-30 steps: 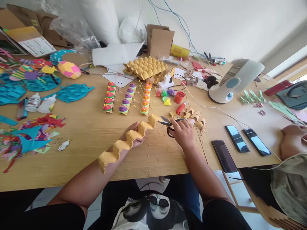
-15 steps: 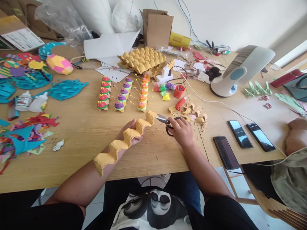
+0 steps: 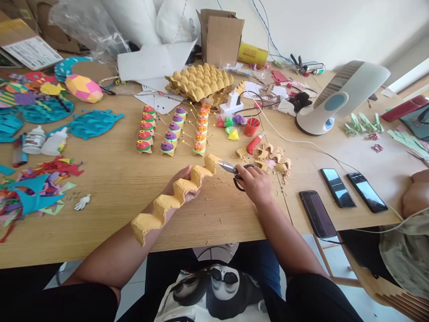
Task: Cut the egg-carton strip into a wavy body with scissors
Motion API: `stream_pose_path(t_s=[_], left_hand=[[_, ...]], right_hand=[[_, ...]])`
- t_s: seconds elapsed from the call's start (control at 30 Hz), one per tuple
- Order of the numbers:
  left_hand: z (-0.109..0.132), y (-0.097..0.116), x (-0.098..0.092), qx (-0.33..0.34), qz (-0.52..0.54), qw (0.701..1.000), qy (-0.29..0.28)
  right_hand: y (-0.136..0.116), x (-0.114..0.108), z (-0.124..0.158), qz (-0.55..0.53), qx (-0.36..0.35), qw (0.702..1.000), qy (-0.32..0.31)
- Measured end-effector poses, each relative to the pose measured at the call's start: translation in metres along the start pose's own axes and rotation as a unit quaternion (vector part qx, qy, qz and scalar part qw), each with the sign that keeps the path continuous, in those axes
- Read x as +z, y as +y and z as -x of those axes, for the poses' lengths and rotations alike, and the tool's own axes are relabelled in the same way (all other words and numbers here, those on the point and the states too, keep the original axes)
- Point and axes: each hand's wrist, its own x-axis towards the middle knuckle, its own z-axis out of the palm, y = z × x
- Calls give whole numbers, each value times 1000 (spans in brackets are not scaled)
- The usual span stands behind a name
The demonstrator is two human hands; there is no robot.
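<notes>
A long wavy strip of yellow egg carton (image 3: pixel 179 188) slants up across the front of the table. My left hand (image 3: pixel 191 190) is closed on it from behind and beneath, the fingers partly hidden by the strip. My right hand (image 3: pixel 255 182) grips black-handled scissors (image 3: pixel 228 167), whose blades point left at the strip's far end. Beyond the strip stand three rows of painted carton caterpillars: red ones (image 3: pixel 145 130), purple ones (image 3: pixel 172 131) and orange ones (image 3: pixel 201 129), with ball-headed pins in them.
Carton scraps (image 3: pixel 273 156) and a red utility knife (image 3: pixel 255 143) lie beyond my right hand. Several phones, such as a dark one (image 3: pixel 317 213), rest to the right near a white fan (image 3: pixel 338 100). Egg trays (image 3: pixel 201 82) are at the back. Another person's arm (image 3: pixel 415 194) shows at far right.
The view has shifted very slightly. Both hands, the carton strip and the scissors hold nearly the same positions.
</notes>
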Motion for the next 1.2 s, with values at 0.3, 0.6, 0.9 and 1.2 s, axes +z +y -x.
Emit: stream_pose_path(t_s=[0.3,0.6,0.9,1.2], left_hand=[[2,2,-3,-22,-26,999,11],[2,2,-3,-20,-34,999,-2],[1,2,-7,-22,-36,999,-1],[3,1,-7,12,-81,997,-13]], right_hand=[[10,-7,0,19,-56,998,22],[11,-8,1,-16,-34,998,-49],[11,-7,2,-18,-41,999,-27],[3,1,-3,-159,46,984,-67]])
